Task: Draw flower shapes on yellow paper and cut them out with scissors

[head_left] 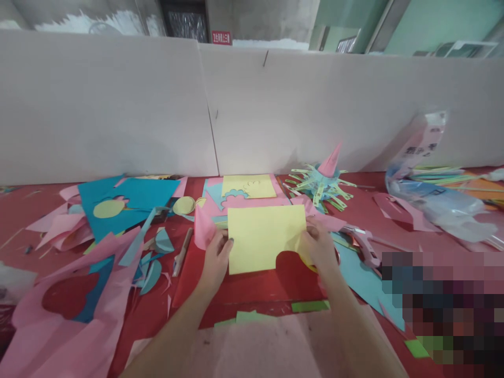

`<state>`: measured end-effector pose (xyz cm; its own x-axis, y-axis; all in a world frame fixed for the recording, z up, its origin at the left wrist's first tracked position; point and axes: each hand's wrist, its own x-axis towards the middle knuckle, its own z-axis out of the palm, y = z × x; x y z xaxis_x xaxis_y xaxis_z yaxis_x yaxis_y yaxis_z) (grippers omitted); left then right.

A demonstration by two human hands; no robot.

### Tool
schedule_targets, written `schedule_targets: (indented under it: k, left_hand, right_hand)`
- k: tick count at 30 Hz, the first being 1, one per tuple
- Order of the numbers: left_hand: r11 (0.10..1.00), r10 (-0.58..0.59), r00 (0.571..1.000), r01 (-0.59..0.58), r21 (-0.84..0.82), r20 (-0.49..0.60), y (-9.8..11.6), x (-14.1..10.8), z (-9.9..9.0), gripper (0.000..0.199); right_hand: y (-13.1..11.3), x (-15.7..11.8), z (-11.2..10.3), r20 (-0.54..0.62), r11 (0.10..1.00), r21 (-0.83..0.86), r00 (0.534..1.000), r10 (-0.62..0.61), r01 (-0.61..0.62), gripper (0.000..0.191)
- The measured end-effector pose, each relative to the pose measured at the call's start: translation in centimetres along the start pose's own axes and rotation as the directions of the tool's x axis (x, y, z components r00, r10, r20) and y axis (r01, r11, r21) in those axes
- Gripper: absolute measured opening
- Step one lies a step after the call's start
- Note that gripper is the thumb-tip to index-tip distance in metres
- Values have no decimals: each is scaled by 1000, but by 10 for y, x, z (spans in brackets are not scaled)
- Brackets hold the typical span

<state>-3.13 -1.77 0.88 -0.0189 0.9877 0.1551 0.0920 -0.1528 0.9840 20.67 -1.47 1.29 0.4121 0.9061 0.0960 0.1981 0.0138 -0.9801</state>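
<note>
A pale yellow sheet of paper [260, 236] is held up in front of me, with a curved notch cut out of its lower right edge. My left hand [217, 254] pinches its left side. At the other end, my right hand [318, 244] grips the right side with fingers closed. Below that right hand a yellow rounded piece [309, 261] shows in part. A pink paper cone [203, 228] stands just beyond my left hand. Behind the held sheet lies another yellow sheet [252, 186] with drawn curved lines and a blue scalloped cutout [234, 198].
A pink glue gun [364, 245] lies to the right. Farther back sits a spiky paper craft with a pink cone top [329, 164]. Pink scraps [118, 294] and blue paper [149, 193] cover the left. A plastic bag [444, 207] lies right; a white partition [118, 105] rises behind.
</note>
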Motion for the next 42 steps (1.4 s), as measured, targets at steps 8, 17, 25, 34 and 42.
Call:
schedule_targets:
  k: [8, 17, 25, 34, 42]
  left_hand:
    - [999, -46, 996, 45, -12, -79, -3, 4, 1, 17]
    - [988, -22, 994, 37, 147, -103, -8, 3, -1, 4]
    - [991, -87, 994, 80, -104, -65, -8, 6, -1, 10]
    - [997, -67, 983, 60, -44, -170, -8, 8, -2, 30]
    - [981, -112, 994, 109, -160, -4, -3, 4, 1, 37]
  right_hand:
    - [5, -4, 0, 33, 973, -220, 997, -63, 69, 36]
    - [-5, -26, -26, 76, 800, -537, 960, -269, 267, 23]
    - [-6, -39, -43, 110, 899, -436, 994, 6, 43, 30]
    - [-22, -12, -42, 249, 942, -274, 960, -124, 192, 18]
    - [-61, 78, -15, 36, 979, -142, 989, -143, 147, 26]
